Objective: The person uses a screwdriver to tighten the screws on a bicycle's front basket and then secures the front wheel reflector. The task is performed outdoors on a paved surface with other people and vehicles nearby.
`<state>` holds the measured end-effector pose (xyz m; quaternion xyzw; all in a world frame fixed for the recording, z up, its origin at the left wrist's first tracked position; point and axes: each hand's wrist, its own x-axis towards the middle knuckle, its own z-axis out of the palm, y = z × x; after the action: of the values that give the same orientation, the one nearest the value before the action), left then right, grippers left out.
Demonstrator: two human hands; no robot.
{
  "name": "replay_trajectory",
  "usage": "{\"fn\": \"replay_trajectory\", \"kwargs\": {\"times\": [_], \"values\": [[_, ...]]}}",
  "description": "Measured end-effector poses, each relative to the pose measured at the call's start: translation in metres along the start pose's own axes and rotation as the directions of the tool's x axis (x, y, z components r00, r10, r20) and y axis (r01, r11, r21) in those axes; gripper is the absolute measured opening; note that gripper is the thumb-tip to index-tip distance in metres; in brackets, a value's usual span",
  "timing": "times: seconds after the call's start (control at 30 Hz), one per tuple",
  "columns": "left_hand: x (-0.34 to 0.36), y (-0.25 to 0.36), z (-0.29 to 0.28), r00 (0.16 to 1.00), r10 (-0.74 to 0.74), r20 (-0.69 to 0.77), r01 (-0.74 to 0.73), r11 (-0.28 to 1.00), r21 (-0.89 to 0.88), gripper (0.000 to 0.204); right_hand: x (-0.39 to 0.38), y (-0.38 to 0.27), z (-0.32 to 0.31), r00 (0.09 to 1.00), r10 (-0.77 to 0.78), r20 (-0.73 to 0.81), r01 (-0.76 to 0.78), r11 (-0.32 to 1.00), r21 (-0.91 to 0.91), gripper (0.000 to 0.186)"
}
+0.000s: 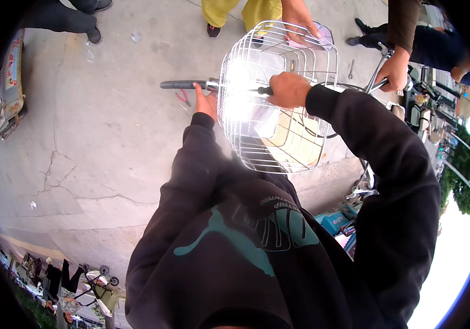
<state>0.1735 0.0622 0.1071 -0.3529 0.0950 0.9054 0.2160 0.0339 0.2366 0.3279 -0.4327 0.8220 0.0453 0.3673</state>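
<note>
1. One open silver wire basket (257,118) was in front of the person, glare whitening its left part.
2. The right hand (288,89) was closed around a black tool handle (264,90) within the basket's outline.
3. At the basket's left edge, the left hand (206,103) had its thumb raised beside a curved black rubber tyre (180,84); its fingers were partly hidden, so its grip could not be told.
4. Red-handled pliers (183,99) lay left of the basket on the grey concrete floor (120,126).
</note>
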Motion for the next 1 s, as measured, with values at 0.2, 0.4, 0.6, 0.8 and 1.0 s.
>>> {"fn": "replay_trajectory", "kwargs": {"times": [0.2, 0.4, 0.6, 0.8, 1.0], "values": [[0.0, 0.001, 0.007, 0.999, -0.002, -0.041, 0.002, 1.0, 0.0, 0.115, -0.005, -0.023, 0.015, 0.996, 0.01, -0.092, -0.028, 0.98, -0.199, 0.019], [0.009, 0.001, -0.001, 0.998, 0.006, -0.063, -0.004, 1.0, 0.031, 0.113, 0.01, -0.018, 0.008, 0.997, -0.078, 0.029, 0.082, 0.979, -0.185, 0.027], [0.015, 0.001, -0.003, 0.999, 0.0, -0.036, 0.002, 0.998, 0.061, 0.113, 0.001, -0.01, -0.003, 0.987, 0.158, 0.04, -0.163, 0.969, 0.187, 0.021], [0.015, 0.001, -0.015, 1.0, -0.019, -0.001, 0.019, 0.999, 0.038, 0.112, 0.003, -0.033, 0.008, 0.928, -0.354, 0.115, 0.351, 0.73, -0.587, 0.014], [0.001, -0.002, 0.001, 0.999, -0.009, -0.042, 0.015, 0.989, 0.144, 0.115, 0.014, -0.008, -0.008, 0.975, 0.22, 0.032, -0.22, 0.937, 0.27, 0.03]]}}
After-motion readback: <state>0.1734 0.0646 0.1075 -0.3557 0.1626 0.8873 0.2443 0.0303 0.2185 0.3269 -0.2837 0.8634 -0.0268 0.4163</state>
